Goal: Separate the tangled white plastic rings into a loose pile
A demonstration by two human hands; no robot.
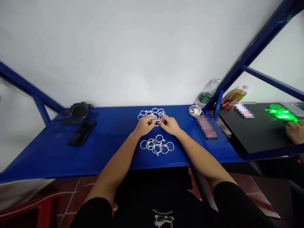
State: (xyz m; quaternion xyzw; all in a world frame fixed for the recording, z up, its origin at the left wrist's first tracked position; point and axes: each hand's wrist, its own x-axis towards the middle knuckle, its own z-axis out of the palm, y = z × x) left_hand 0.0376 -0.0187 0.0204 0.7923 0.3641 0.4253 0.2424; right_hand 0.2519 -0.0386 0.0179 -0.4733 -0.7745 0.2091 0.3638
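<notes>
Over the middle of the blue table point(114, 136), my left hand point(145, 124) and my right hand point(170, 125) are close together with fingers pinched. A thin white ring point(157, 124) is between their fingertips; my fingers cover part of it. Just beyond my hands lies a loose group of similar white rings point(155, 110), partly hidden by them. Nearer to me, between my forearms, is a second pile of white rings point(157, 148). Several of these overlap, and small white tabs stick out from their rims.
At left lie a black phone-like slab point(82, 133) and a dark bundle point(79, 113). On the right are a coiled white cable point(195, 110), a water bottle point(206, 95) and a blurred pinkish item point(207, 127). Another person's hand point(294, 132) is beside glowing green lights point(281, 113) on a black table.
</notes>
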